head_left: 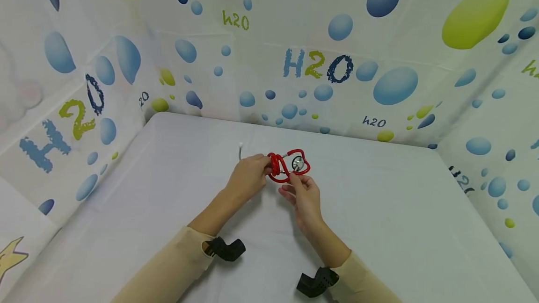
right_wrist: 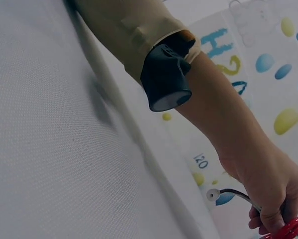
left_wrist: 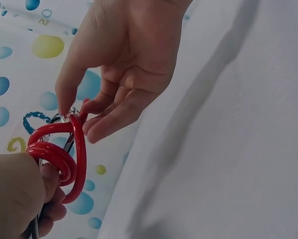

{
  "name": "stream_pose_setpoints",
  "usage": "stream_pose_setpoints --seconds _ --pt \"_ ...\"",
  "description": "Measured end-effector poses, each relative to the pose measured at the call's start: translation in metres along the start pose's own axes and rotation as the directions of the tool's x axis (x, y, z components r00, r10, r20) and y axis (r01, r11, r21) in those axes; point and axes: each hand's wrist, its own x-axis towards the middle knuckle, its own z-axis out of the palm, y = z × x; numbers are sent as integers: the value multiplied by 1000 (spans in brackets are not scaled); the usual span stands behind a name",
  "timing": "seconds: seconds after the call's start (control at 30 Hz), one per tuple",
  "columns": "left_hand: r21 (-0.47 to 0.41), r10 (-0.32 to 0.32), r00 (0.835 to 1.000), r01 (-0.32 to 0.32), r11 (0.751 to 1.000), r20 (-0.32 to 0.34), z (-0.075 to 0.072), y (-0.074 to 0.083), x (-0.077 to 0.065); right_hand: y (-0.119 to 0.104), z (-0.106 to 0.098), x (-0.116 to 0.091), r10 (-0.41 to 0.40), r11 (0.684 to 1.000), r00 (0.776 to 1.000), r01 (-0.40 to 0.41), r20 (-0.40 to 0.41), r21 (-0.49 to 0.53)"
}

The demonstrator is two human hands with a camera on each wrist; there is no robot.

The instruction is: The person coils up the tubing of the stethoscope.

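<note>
A red stethoscope is held above the white table, its tubing wound into several tight coils round the metal ear tubes. My left hand grips the coiled part, and a grey ear tube with a pale ear tip sticks out behind that hand. At the right end of the bundle, the silver chest piece lies within a loop of tubing. With thumb and index finger my right hand pinches the bundle by the chest piece; its other fingers are loosely bent. In the left wrist view the coils partly hide the left fingers.
A white cloth covers the table. Behind and beside it hangs a white curtain printed with blue and green drops and "H2O". Black wrist mounts sit at both beige sleeves.
</note>
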Motion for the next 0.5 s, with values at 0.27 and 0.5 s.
stream_pose_setpoints --seconds 0.27,0.5 --pt "-30 22 998 -20 999 66 2 -10 3 -13 -7 2 29 999 987 -22 -159 47" --pt "-67 4 966 13 998 258 16 -6 9 -46 -26 11 -42 957 941 134 -335 258"
